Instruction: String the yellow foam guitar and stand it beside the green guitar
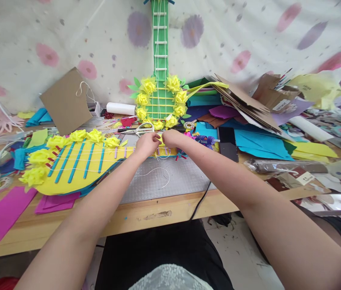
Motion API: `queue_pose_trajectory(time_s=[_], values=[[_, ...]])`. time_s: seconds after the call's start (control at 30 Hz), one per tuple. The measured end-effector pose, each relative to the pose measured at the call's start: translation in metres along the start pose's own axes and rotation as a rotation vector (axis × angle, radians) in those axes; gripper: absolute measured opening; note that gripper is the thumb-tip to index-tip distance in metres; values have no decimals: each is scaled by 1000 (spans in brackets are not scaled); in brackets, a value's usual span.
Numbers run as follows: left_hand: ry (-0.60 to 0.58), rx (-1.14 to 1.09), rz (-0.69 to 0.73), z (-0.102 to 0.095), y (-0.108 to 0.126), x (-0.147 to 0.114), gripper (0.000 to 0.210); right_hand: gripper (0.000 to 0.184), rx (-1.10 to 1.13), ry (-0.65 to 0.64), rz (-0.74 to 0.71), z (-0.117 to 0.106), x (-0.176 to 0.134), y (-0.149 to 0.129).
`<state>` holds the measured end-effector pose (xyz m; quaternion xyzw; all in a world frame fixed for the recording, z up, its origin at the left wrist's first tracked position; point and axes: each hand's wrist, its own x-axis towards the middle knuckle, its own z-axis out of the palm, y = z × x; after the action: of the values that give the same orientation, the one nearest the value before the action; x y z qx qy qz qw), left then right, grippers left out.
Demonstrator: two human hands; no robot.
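A yellow paper guitar lies on its back, its neck pointing right. Yellow paper flowers edge its body, and blue strips cross it beneath thin white strings. Over the neck, my left hand is closed in a pinch on the white string, whose loose end curls on the cutting mat below. My right hand meets it there, its fingers curled in on the string; the fingertips are mostly hidden. Behind both hands stands a green paper guitar, ringed with yellow flowers and strung in white.
Scissors lie just behind my hands. To the right are a blue glue gun, a black phone and blue sheets. Cardboard leans at the back left. Magenta paper overhangs the grey cutting mat's left side of the table.
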<state>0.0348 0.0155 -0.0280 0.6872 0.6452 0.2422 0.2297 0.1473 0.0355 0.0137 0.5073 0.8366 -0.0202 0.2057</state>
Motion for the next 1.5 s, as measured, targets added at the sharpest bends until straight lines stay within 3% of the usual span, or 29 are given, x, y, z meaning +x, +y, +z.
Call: queue_pose_trajectory(time_s=[0.27, 0.4, 0.67, 0.83, 0.97, 1.03, 1.3, 1.5], values=[[103, -169, -17, -10, 3, 2, 22, 36, -53, -33, -12, 2, 10, 0], [90, -301, 4, -6, 3, 1, 23, 38, -15, -4, -6, 3, 7, 4], [80, -238, 53, 1, 13, -6, 19, 39, 169, 276, 4, 1, -24, 15], [99, -382, 39, -6, 5, 1, 18, 31, 230, 433, 48, 18, -40, 10], [130, -629, 19, -12, -3, 10, 18, 25, 209, 372, -104, 39, -36, 5], [143, -688, 1, -15, -5, 13, 19, 26, 175, 342, -114, 45, -30, 3], [88, -676, 34, -8, -8, 11, 18, 31, 169, 346, -84, 52, -21, 0], [66, -612, -28, -13, -5, 8, 16, 29, 131, 361, -52, 47, -27, 14]])
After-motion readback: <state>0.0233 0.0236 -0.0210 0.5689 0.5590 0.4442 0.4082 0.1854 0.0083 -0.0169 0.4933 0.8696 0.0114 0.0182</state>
